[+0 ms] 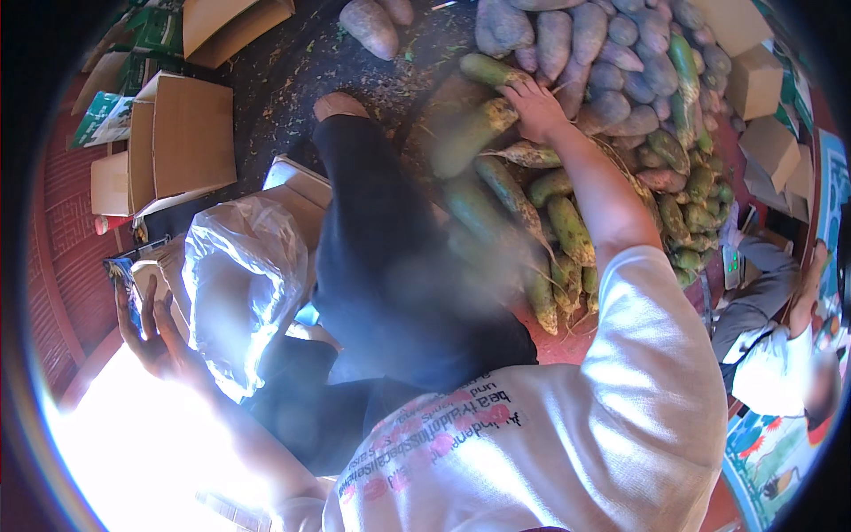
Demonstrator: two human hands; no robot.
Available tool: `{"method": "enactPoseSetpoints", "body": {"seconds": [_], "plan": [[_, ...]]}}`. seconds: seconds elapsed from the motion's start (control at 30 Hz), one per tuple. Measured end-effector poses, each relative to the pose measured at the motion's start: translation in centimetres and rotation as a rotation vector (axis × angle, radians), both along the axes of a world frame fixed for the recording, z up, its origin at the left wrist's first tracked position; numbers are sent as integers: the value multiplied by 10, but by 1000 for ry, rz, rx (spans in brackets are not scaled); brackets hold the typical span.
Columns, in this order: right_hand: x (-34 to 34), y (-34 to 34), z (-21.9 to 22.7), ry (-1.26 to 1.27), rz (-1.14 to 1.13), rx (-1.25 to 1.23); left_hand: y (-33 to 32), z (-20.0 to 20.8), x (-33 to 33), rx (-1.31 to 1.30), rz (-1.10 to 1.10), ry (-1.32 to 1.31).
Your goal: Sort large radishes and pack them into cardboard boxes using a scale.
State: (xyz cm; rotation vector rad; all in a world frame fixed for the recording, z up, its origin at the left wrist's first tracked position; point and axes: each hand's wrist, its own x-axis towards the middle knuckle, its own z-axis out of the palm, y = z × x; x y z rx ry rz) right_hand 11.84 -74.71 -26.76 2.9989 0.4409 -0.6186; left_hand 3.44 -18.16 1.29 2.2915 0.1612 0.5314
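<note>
My right hand (534, 108) reaches out to the pile, its fingers laid over the near end of a green radish (487, 69). Just below it lies another thick green radish (474, 133), blurred in the picture. More green radishes (570, 230) with yellowish, rooty ends spread out under my right forearm. At the left, my left hand (160, 328) is raised with its fingers apart and nothing in them. Close to it, a clear plastic bag (244, 275) lines an open box beside my leg.
Purple-skinned roots (589, 35) are heaped behind the radishes; a few lie apart on the dark, littered ground. Open cardboard boxes (191, 133) stand at the left, with more boxes (753, 80) at the far right. Another person (771, 363) is at the right edge.
</note>
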Motion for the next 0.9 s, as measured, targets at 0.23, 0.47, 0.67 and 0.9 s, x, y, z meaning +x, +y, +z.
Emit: {"method": "enactPoseSetpoints", "body": {"seconds": [0.23, 0.47, 0.67, 0.9], "plan": [[84, 40, -50, 60, -474, -127, 22, -8, -10, 92, 206, 121], [96, 28, -62, 92, -473, -157, 18, -16, -3, 191, 142, 45], [70, -19, 13, 186, -598, 379, -6, 15, 16, 67, 64, -37], [-48, -52, 152, 390, -1006, 1502, -150, 79, 46, -371, -391, 133]]}}
